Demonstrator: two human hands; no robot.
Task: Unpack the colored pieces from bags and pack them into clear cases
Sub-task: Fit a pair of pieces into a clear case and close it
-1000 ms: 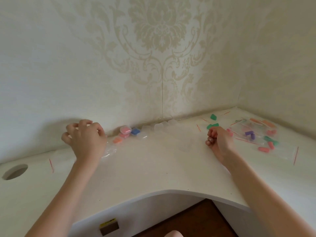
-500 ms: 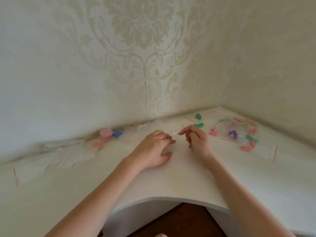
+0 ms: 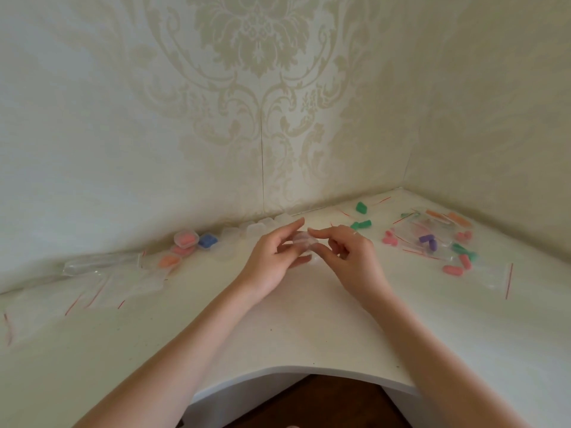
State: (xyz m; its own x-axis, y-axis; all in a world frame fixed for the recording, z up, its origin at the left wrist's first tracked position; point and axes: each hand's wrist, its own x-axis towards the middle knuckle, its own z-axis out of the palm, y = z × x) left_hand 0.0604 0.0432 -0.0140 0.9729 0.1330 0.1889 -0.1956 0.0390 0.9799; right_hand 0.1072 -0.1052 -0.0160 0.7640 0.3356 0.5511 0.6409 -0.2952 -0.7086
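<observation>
Both hands met over the middle of the table [image 3: 278, 329], toward its back edge. The left hand [image 3: 272, 257] and right hand [image 3: 349, 254] together held one clear case [image 3: 304, 244], each with curled fingers pinching a side. Whether the case was open or closed could not be determined. Empty clear cases [image 3: 262, 228] stood in a row along the back edge. Filled cases [image 3: 188, 242] lay left of them, beside empty bags [image 3: 102, 273] near the left edge. Loose colored pieces [image 3: 361, 224] and a bag [image 3: 432, 239] holding purple pieces lay toward the back right corner.
</observation>
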